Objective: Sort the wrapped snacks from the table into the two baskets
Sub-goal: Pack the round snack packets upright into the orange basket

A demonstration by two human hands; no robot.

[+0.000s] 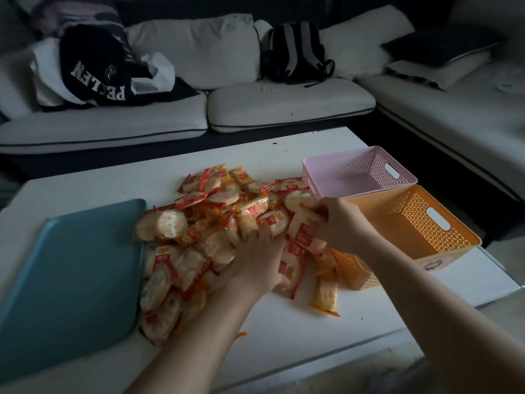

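A heap of wrapped snacks, round crackers in red-and-clear wrappers plus some orange-edged packets, covers the middle of the white table. My left hand lies on the heap with its fingers reaching into the packets. My right hand pinches a red-wrapped cracker packet at the heap's right side, just left of the baskets. A pink basket stands at the table's right rear and holds nothing. An orange basket sits in front of it and also holds nothing.
A teal tray lies flat on the table's left part. Behind the table runs a white sofa with dark clothing and a backpack on it. The orange basket reaches the table's right edge.
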